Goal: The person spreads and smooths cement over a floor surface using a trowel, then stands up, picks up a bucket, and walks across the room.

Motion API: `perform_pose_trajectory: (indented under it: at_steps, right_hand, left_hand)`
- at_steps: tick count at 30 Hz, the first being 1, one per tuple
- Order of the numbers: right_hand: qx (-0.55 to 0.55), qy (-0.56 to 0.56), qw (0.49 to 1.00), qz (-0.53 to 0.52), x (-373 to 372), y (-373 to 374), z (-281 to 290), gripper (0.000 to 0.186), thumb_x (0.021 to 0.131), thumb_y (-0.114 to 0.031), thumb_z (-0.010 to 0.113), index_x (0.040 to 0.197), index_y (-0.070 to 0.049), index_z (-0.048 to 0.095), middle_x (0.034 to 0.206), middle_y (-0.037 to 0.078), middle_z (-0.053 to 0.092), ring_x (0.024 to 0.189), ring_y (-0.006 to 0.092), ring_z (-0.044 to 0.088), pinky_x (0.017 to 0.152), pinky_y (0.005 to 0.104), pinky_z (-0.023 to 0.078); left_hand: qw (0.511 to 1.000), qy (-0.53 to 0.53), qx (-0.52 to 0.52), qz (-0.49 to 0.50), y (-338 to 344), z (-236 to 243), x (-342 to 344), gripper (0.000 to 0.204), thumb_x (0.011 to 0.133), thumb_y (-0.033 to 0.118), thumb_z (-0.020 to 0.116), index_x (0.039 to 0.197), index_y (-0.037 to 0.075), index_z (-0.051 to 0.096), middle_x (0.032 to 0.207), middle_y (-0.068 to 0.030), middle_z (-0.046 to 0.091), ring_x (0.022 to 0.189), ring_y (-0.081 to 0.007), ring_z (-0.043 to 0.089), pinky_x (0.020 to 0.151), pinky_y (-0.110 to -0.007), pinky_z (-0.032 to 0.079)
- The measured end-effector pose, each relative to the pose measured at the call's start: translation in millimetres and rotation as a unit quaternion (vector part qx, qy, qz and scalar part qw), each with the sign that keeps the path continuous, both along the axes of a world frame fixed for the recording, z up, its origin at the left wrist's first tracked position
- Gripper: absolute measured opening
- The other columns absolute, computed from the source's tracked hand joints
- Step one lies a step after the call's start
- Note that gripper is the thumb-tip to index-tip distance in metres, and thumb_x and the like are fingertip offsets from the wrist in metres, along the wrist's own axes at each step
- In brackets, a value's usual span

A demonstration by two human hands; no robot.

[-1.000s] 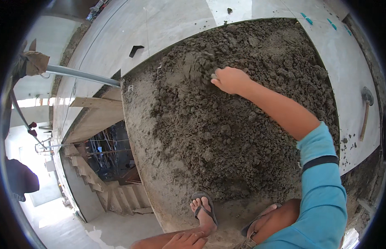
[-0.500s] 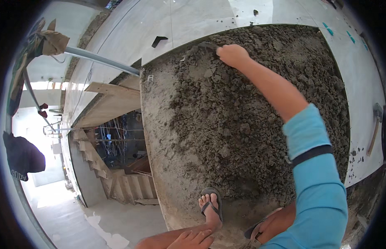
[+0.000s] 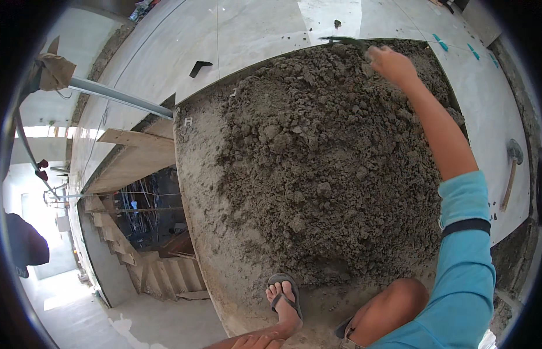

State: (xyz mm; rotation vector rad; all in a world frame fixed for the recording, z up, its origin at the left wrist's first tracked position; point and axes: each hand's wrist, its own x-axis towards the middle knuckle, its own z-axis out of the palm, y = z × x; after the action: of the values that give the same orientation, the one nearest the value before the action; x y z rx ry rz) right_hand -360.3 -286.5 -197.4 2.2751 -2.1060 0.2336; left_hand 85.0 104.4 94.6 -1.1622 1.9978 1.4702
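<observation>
My right hand (image 3: 392, 68) is closed round the handle of a trowel (image 3: 344, 40), slightly blurred. Its thin dark blade lies at the far edge of the bed of crumbly grey mortar (image 3: 317, 168), beside the laid tiles. The arm reaches across the right side of the bed. At the lower edge my left hand (image 3: 260, 341) rests on my left leg, fingers stretched out and holding nothing; only part of it shows. My left foot in a flip-flop (image 3: 287, 294) stands on the near edge of the mortar.
Large pale tiles (image 3: 253, 29) border the mortar at the back and right. A mallet (image 3: 511, 168) and several teal clips (image 3: 473, 51) lie on them, with a black angled piece (image 3: 199, 68) at back left. A stairwell with steps (image 3: 166, 273) drops away at left.
My right hand with the trowel has moved right and outward, from the mortar's far left part to its far tile edge. The view has shifted slightly. My left hand stays on my leg.
</observation>
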Motion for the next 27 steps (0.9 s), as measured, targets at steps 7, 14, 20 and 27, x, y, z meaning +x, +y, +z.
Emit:
perform_pose_trajectory:
  at_steps: [7,14,20,27]
  right_hand:
    - [0.083,-0.052,0.995,-0.023,7,0,-45,0.033,0.093,-0.021,0.050,0.125,-0.012,0.050,0.123,0.019,0.058,0.105,0.0391,0.060,0.088,0.0500,0.051]
    - [0.110,-0.002,0.991,0.080,33,19,14,0.038,0.088,-0.015,0.060,0.123,-0.009,0.050,0.117,0.018,0.061,0.102,0.0362,0.062,0.086,0.0478,0.053]
    - [0.122,-0.043,0.992,0.007,58,-16,-31,0.030,0.090,-0.016,0.052,0.120,-0.009,0.055,0.113,0.016,0.063,0.099,0.0350,0.064,0.083,0.0455,0.053]
    - [0.121,0.012,0.986,0.116,88,-30,-9,0.030,0.088,-0.013,0.055,0.118,-0.009,0.056,0.105,0.015,0.067,0.097,0.0342,0.065,0.079,0.0470,0.055]
  left_hand:
    - [0.998,0.012,-0.022,0.065,-13,0,1,0.060,0.076,0.009,0.065,0.129,-0.009,0.043,0.130,-0.0319,0.045,0.121,-0.0469,0.043,0.104,-0.049,0.035]
    - [0.990,-0.129,0.053,-0.008,1,-13,8,0.041,0.089,0.020,0.048,0.125,-0.001,0.047,0.134,-0.0238,0.045,0.126,-0.0392,0.042,0.105,-0.047,0.031]
    - [0.991,-0.126,0.048,-0.024,12,-24,15,0.040,0.091,0.024,0.045,0.122,0.000,0.048,0.133,-0.0238,0.046,0.125,-0.0393,0.044,0.105,-0.048,0.031]
    - [0.982,-0.170,0.064,-0.044,19,-29,7,0.043,0.091,0.026,0.045,0.125,0.000,0.047,0.134,-0.0239,0.046,0.125,-0.0393,0.044,0.104,-0.048,0.032]
